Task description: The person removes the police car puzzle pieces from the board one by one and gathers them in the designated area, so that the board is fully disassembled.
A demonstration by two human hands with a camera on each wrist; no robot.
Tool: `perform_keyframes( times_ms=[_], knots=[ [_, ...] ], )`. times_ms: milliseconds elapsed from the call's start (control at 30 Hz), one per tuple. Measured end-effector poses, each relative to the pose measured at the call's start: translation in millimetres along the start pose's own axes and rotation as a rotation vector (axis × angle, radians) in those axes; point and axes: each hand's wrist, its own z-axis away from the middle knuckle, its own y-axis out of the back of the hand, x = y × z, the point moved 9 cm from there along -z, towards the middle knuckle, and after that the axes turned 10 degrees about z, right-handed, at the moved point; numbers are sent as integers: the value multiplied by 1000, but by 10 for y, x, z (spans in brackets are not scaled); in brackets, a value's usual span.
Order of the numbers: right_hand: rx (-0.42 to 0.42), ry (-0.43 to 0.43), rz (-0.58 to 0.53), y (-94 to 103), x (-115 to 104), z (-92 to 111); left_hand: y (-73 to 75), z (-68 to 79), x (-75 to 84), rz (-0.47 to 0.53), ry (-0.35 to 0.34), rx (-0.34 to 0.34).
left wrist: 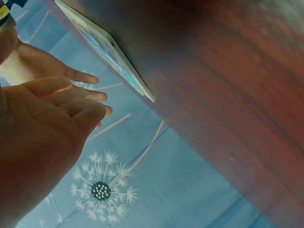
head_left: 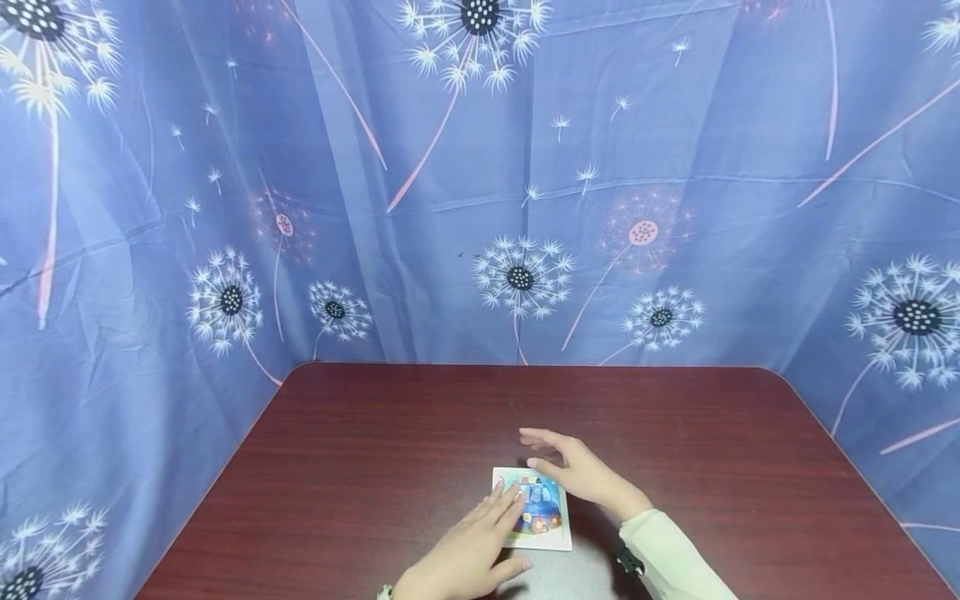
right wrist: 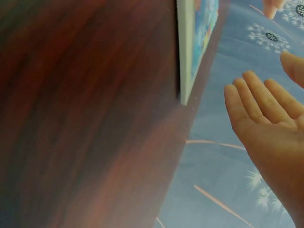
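Note:
A thin square board (head_left: 542,521) with a white border and a colourful blue picture lies flat on the dark red-brown table. Over its left part is my left hand (head_left: 472,542), fingers extended, covering some of the picture. The left wrist view shows a gap between that hand (left wrist: 42,123) and the board (left wrist: 107,47). My right hand (head_left: 585,475) is at the board's upper right corner with fingers loosely bent. In the right wrist view this hand (right wrist: 266,109) is raised off the board (right wrist: 187,57), palm in sight. Neither hand holds anything.
The wood-grain table (head_left: 360,450) extends to both sides and behind the board. A blue curtain (head_left: 450,275) with dandelion prints hangs along the table's back and sides. A dark band (head_left: 630,560) is on the right wrist.

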Motion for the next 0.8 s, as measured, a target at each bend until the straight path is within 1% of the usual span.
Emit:
perform_keyframes(
  times_ms=[67, 200, 367, 500, 633, 800],
  knots=[
    [-33, 3, -27, -58, 18, -19, -51, -18, 6, -3, -5, -30],
    [-90, -7, -63, -159, 57, -54, -167, -44, -17, 15, 14, -95],
    [-144, -18, -62, -257, 87, -94, -255, -46, -28, 1, 19, -148],
    [-173, -40, -52, -305, 91, -126, -269, -48, -11, -5, 11, -164],
    [-190, -64, -26, -337, 91, -163, -265, -54, -4, -9, 27, -176],
    [-200, -53, 20, -386, 75, -210, -264, -50, -1, -6, 57, -192]
  ],
)
